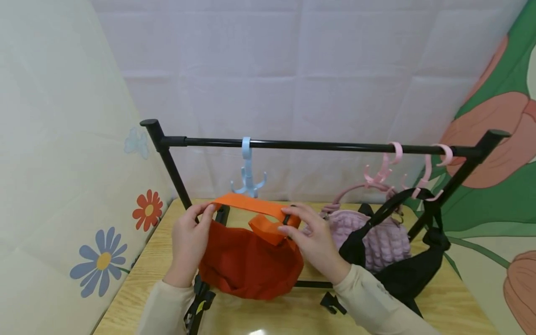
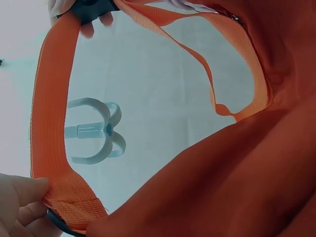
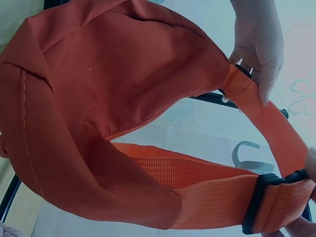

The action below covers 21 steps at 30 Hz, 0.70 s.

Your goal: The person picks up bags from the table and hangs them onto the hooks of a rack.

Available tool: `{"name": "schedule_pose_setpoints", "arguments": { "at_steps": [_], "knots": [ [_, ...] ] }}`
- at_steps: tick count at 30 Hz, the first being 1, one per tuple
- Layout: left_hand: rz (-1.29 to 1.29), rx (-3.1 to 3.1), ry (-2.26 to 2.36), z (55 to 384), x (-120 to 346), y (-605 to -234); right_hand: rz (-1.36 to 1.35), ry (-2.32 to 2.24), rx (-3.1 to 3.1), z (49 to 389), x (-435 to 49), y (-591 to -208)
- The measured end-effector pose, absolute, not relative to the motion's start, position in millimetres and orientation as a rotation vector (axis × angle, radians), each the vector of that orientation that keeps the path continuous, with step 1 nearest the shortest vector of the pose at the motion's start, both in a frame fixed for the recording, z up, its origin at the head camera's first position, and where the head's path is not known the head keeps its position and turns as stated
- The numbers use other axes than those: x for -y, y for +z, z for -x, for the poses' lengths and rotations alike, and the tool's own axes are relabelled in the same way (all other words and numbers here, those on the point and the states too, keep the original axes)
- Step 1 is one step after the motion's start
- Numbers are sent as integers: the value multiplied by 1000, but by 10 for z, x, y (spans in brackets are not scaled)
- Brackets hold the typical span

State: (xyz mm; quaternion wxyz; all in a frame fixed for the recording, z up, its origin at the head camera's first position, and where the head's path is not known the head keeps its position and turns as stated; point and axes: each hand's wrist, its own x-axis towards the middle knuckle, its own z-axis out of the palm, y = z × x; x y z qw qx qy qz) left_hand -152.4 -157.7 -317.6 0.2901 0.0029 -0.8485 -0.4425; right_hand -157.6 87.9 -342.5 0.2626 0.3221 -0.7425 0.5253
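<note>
Both hands hold up an orange-red waist bag by its bright orange strap. My left hand pinches the strap's left end, close to where it joins the bag. At the other end, my right hand grips the strap at its black buckle. A loose fold of webbing hangs between the hands. Behind the strap, a light blue hook hanger hangs from the black rail with its prongs bare. In the left wrist view those prongs show through the strap's loop.
On the right of the rail hang two pink hook hangers. They carry a lilac quilted handbag and a black bag. The rack's black feet stand on a wooden table. A white cloth backdrop hangs behind.
</note>
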Motion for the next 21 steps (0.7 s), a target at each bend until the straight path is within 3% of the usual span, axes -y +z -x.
{"name": "schedule_pose_setpoints", "arguments": {
  "at_steps": [21],
  "knots": [
    [-12, 2188, -1223, 1596, 1570, -3077, -782, 1403, 2080, 1609, -804, -3326]
  ]
}}
